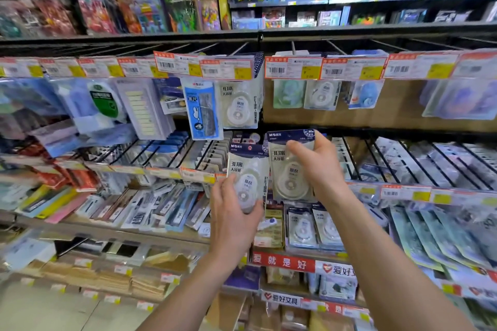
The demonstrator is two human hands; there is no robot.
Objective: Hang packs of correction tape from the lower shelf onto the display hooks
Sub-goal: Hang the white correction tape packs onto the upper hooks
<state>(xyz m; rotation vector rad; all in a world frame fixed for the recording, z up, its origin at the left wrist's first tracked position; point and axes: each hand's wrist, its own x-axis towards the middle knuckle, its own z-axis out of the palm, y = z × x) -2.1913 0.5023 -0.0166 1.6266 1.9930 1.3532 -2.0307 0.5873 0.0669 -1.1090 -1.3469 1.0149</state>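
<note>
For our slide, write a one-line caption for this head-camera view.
Left hand and right hand each hold a correction tape pack below stocked display hooks.

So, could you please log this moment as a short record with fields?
setting: stationery store shelving
left hand: grips left correction tape pack
right hand: grips right correction tape pack, held higher
matching hung packs: on a display hook, above the hands
spare packs: on the lower shelf below
step: neither held pack hung yet

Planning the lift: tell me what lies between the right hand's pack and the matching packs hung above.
In the head view, only the black shelf edge separates the right-hand pack from the hanging packs.
</note>
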